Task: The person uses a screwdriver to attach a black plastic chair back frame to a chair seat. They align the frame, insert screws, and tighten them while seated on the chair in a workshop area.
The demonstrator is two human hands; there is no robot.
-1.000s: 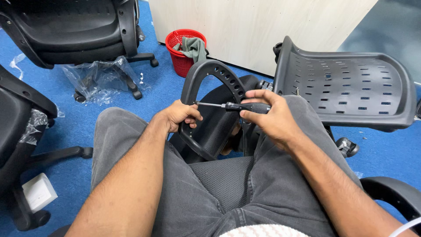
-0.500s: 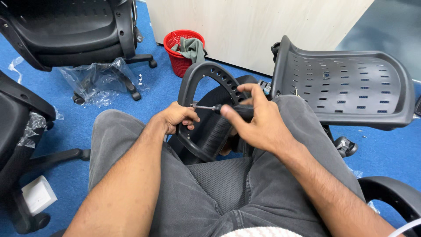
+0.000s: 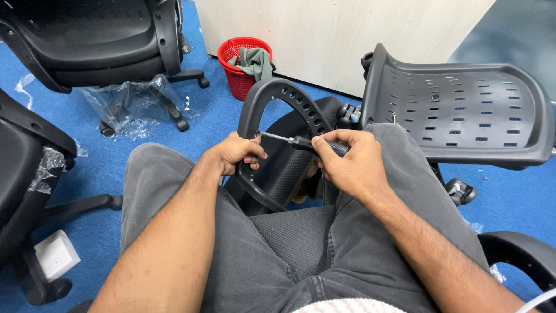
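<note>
A black curved chair armrest frame [image 3: 301,107] with a row of holes stands between my knees. My left hand [image 3: 234,153] grips its left side near the lower bend. My right hand [image 3: 353,165] holds a black-handled screwdriver [image 3: 301,142] level, its metal shaft pointing left, with the tip at the frame right beside my left fingers. I sit on a mesh seat [image 3: 292,235] in grey trousers.
A grey perforated chair seat shell [image 3: 463,110] stands tilted at the right. Two black office chairs [image 3: 98,40] are on the left, with crumpled clear plastic wrap [image 3: 130,104]. A red basket [image 3: 243,64] with cloth sits by the pale wall. A white box [image 3: 55,255] lies on blue carpet.
My right hand has shifted slightly along the screwdriver handle, fingers re-gripping it. The tip stays at the frame by my left hand, which keeps its hold.
</note>
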